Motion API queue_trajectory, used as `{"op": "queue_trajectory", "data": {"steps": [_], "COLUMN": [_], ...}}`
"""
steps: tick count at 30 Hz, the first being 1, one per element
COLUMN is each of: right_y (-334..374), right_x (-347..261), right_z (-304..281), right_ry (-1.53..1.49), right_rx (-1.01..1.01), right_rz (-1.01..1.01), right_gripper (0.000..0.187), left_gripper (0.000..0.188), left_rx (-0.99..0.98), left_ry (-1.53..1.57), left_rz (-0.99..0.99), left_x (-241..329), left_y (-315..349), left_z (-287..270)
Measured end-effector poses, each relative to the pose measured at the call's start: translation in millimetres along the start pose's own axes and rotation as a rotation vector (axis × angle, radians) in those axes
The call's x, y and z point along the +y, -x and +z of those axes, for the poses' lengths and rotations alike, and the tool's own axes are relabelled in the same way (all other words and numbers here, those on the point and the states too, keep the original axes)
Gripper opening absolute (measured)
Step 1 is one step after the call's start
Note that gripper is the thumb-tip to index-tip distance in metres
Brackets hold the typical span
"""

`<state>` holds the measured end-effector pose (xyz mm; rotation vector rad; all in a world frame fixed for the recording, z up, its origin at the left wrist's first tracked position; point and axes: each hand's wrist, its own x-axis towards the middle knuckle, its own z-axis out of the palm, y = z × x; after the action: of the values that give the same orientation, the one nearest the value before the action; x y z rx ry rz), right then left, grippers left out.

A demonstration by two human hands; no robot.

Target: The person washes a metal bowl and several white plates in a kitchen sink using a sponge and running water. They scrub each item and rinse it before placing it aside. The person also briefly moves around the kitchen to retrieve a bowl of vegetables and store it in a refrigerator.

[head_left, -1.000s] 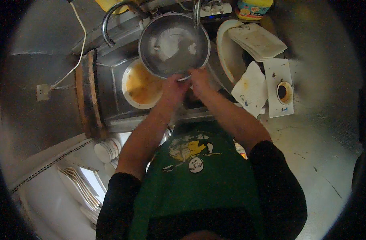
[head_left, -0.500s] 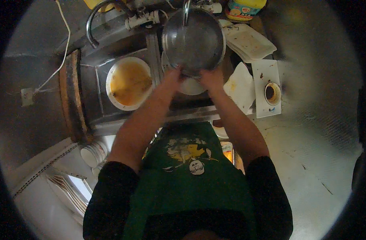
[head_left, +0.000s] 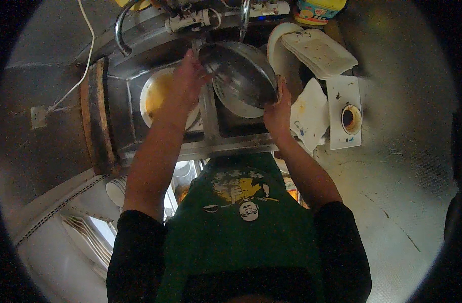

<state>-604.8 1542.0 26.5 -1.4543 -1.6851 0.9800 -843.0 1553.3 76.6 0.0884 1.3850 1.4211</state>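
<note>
A round dark metal basin (head_left: 239, 70) is tilted over the right sink compartment, below a chrome faucet (head_left: 245, 20). My right hand (head_left: 278, 107) grips its right rim. At the opposite rim is my left hand (head_left: 189, 76), its fingers curled at the edge and slightly blurred. Beneath the basin a white bowl (head_left: 243, 108) shows in part. In the left sink compartment stands a white bowl of murky orange-brown liquid (head_left: 157, 98), partly covered by my left forearm.
Stacked white rectangular plates (head_left: 322, 50) lie right of the sink, near a wavy-edged white plate (head_left: 310, 113). A stained small cup (head_left: 351, 119) sits on a rectangular plate (head_left: 344, 141). A yellow tub (head_left: 319, 11) stands behind. A second faucet (head_left: 120, 35) arches at left.
The basin has tipped from facing up to a slant, and moved slightly lower. My hands have spread from its near edge to its left and right rims. The view has shifted slightly.
</note>
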Motion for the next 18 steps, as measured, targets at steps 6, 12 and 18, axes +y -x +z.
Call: {"op": "queue_trajectory", "data": {"steps": [6, 12, 18], "right_y": [-9.3, 1.3, -78.4], "right_x": [4.9, -53.4, -82.0], "right_z": [-3.4, 23.9, 79.7], "right_ry": [0.464, 0.096, 0.293], "right_rx": [-0.160, -0.234, -0.039], "right_rz": [-0.532, -0.579, -1.047], "right_gripper": [0.074, 0.059, 0.043], "left_gripper": [0.024, 0.027, 0.045], "left_rx": [-0.434, -0.375, -0.393], "left_ry": [-0.026, -0.013, -0.593], "left_rz": [0.093, 0.009, 0.338], "left_x": [2.7, -48.2, -70.4], "left_y": [-28.5, -6.2, -0.3], "left_z": [-41.0, -39.1, -95.0]}}
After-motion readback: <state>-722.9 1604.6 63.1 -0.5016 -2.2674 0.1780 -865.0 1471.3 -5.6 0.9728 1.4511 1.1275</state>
